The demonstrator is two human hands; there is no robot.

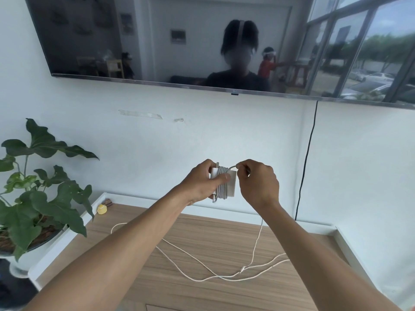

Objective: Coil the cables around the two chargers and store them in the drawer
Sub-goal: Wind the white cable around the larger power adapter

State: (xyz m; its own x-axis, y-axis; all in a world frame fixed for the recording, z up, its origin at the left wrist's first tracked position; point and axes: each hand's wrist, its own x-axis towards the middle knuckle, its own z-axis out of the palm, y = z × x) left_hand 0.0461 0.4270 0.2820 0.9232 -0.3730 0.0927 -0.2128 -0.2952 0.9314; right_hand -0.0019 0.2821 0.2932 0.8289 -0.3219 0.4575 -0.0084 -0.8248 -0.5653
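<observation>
A white square charger [231, 186] is held up above the wooden cabinet top [213, 241], with several turns of its white cable wound around its middle. My left hand [199, 185] grips the charger, thumb pressed on the coils. My right hand [258, 182] pinches the cable just at the charger's top right edge. The loose cable [256, 243] hangs down from under my right hand and lies in loops on the cabinet top [202, 261]. A second charger is not visible. No drawer is clearly in view.
A potted green plant [38, 198] stands at the left. A small yellow object [102, 209] and a brown item [109, 202] sit at the cabinet's back left corner. A wall-mounted TV [179, 41] hangs above; a black cord [306, 160] runs down the wall at right.
</observation>
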